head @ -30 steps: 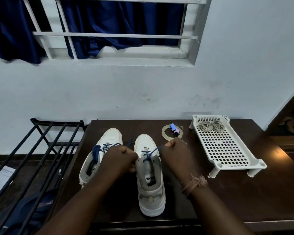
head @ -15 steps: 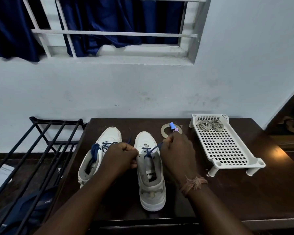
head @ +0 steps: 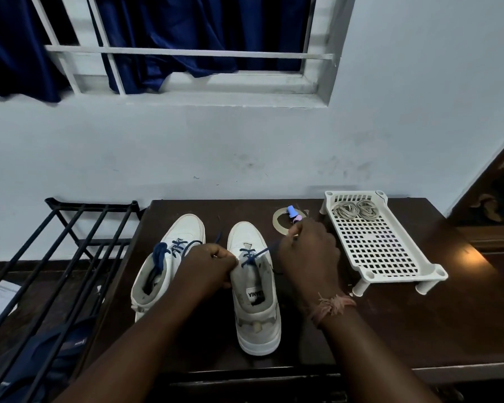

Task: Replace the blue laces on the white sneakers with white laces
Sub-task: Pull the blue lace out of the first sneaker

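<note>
Between the two hands, on a dark table (head: 390, 330), stands the right sneaker (head: 255, 289), its toe pointing away from the person. The left hand (head: 207, 270) is curled at the tongue's left edge, fingers folded tight against the shoe's collar; what the fingertips pinch is hidden under the knuckles, so I cannot tell whether they hold lace or only the shoe. The right hand (head: 309, 254) is closed around one end of the blue lace (head: 258, 254), which runs taut from the lowest eyelets up and rightward into its fingers; a thin dark strand also trails below that hand, beside the shoe's right edge. Only the bottom crossings of the lace remain threaded on this shoe, just ahead of the left fingertips. Left of the left hand sits the left sneaker (head: 169, 263), fully laced in blue, tilted slightly outward. Just beyond the right hand's knuckles lie a tape ring (head: 280, 221) and a small blue-and-pink item (head: 294, 214). Right of that hand stands a white perforated rack (head: 390, 257), with two coils of white laces (head: 357, 210) at its far end, well apart from both hands.
</note>
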